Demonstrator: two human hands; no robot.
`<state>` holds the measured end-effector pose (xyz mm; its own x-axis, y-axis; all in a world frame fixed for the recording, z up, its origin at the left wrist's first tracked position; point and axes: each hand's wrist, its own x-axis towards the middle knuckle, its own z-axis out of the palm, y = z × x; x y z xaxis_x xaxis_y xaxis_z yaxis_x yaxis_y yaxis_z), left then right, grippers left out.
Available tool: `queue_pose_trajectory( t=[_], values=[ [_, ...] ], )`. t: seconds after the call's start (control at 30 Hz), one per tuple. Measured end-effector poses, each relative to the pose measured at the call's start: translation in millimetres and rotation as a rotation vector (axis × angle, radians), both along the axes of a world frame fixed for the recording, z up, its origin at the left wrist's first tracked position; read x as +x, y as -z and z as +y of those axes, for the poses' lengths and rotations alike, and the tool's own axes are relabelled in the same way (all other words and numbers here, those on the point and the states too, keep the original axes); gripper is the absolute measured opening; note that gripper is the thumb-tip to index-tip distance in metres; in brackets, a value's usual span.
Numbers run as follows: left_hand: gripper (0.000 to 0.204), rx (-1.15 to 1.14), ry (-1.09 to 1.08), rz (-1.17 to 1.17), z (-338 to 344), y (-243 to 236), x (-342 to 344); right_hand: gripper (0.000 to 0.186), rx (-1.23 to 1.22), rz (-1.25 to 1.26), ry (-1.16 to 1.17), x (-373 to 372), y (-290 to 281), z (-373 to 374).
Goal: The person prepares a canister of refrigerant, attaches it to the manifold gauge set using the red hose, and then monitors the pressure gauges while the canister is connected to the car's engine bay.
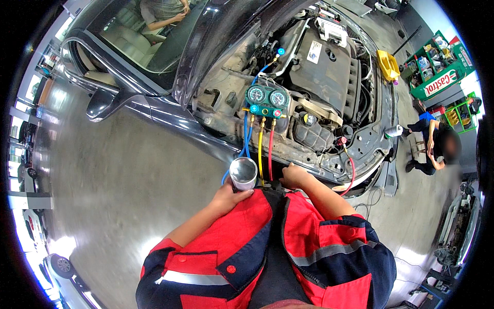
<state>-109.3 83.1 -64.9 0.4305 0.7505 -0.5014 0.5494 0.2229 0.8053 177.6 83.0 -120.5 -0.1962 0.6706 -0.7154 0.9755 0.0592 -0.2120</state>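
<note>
My left hand (231,196) grips a cylindrical can (243,171) with a shiny silver top, beside blue hoses (247,142). My right hand (292,177) is closed at the dark gap along the car's fender, on something I cannot make out. A teal manifold gauge set (266,99) with two dials rests on the engine bay's near side. Blue, yellow (261,149) and red (270,154) hoses hang from it past the fender. Another red hose (352,166) runs from a coupler near the bay's front.
The car's open engine bay (321,77) spans the upper middle. A yellow jug (387,66) and a white bottle (393,131) sit along its front. One person (432,149) crouches at the right, by green racks (434,67); another (159,13) shows in the windscreen. Cables (370,203) lie on the floor.
</note>
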Motion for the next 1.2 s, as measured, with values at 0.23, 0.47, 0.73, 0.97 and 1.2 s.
queue_pose_trajectory(
  t=[0.23, 0.47, 0.73, 0.97, 1.2],
  values=[
    [0.083, 0.039, -0.032, -0.007, -2, -1, -4, 0.035, 0.138, -0.051, -0.050, 7, 52, 5],
    [0.081, 0.032, -0.056, 0.040, -3, -3, -11, 0.033, 0.352, -0.077, 0.121, 0, 61, -7],
    [0.077, 0.000, -0.016, 0.042, 5, -13, -14, 0.036, 0.362, -0.090, 0.208, -5, 60, -5],
    [0.078, 0.010, 0.026, 0.017, 9, -7, -27, 0.035, 0.319, -0.133, 0.233, -12, 52, -7],
    [0.081, -0.003, 0.053, 0.016, 9, 7, -34, 0.034, 0.323, -0.121, 0.239, -10, 50, -8]
  ],
)
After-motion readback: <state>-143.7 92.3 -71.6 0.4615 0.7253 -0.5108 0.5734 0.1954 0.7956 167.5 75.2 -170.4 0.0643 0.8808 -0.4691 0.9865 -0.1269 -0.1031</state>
